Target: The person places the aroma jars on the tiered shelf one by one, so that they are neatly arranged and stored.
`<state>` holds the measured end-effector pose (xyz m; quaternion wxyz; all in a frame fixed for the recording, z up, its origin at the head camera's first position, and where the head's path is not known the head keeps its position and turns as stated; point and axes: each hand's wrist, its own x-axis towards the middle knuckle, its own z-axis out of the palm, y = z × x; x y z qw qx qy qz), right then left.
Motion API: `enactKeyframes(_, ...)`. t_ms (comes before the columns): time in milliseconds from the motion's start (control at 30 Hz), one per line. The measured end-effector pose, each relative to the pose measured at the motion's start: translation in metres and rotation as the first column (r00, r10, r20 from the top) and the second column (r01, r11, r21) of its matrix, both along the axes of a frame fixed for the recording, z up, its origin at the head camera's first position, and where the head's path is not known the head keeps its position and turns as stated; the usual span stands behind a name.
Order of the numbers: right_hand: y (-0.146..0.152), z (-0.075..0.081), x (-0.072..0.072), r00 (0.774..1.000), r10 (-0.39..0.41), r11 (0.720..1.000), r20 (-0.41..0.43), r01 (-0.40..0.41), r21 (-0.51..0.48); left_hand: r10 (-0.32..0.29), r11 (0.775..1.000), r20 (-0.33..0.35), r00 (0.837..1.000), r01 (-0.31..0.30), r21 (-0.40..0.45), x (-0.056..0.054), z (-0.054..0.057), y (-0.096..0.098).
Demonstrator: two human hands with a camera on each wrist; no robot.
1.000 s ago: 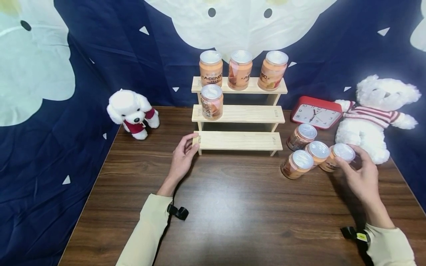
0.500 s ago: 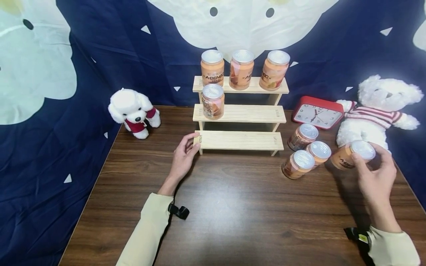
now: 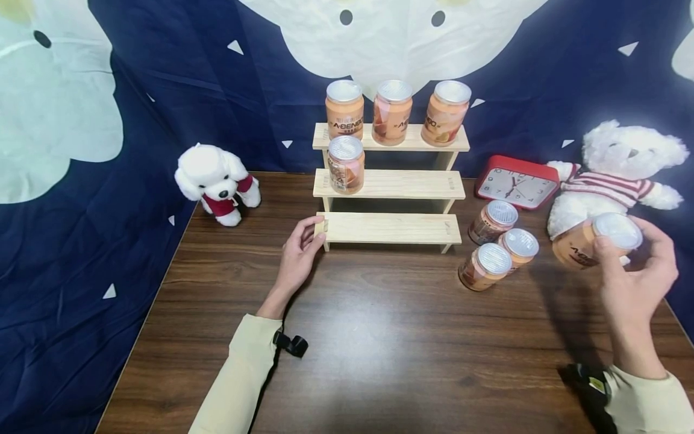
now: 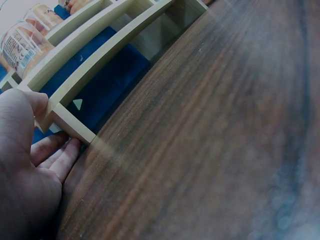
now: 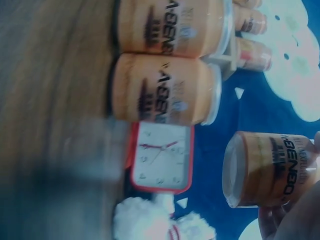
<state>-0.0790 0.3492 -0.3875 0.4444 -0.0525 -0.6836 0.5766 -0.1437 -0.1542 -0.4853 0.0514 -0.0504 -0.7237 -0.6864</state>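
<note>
My right hand grips an orange-labelled jar with a silvery lid, thumb on one side and fingers on the other. It is tilted and raised above the table, as the right wrist view shows its base free. My left hand holds the left end of the lowest step of a three-step wooden display shelf, thumb and fingers about its corner in the left wrist view. Along the top step stand three like jars. Another jar is at the left of the middle step.
Three more jars cluster on the dark wooden table, right of the shelf. Behind them are a red clock and a white teddy bear. A white toy dog sits at left. A blue patterned cloth hangs behind.
My right hand has lifted the jar from beside the others and carried it to the right, in front of the teddy bear. My left hand has stayed at the shelf's end.
</note>
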Motion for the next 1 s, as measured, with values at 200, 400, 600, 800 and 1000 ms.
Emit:
enactKeyframes(200,-0.022,0.021,0.002,0.991,0.079,0.995,-0.11,-0.085,-0.053,0.002,1.0,0.002,1.0,-0.002,-0.007,0.0,0.0,0.0)
enactKeyframes(400,-0.04,0.033,0.001,0.967,0.192,0.973,-0.169,-0.21,-0.099,0.005,1.0,0.005,1.0,-0.005,-0.007,0.0,0.0,0.0)
enactKeyframes(600,-0.052,0.033,0.002,0.957,0.262,0.963,-0.124,-0.267,-0.027,-0.003,1.0,0.009,1.0,0.004,-0.007,-0.001,-0.001,0.001)
enactKeyframes(800,-0.067,0.035,0.001,0.924,0.368,0.927,-0.101,-0.373,-0.033,0.006,1.0,0.007,1.0,-0.006,-0.001,0.0,0.001,0.001)
enactKeyframes(1000,-0.086,0.041,-0.001,0.929,0.357,0.928,0.102,-0.365,0.079,0.007,1.0,0.006,1.0,-0.007,-0.001,0.0,0.001,0.001)
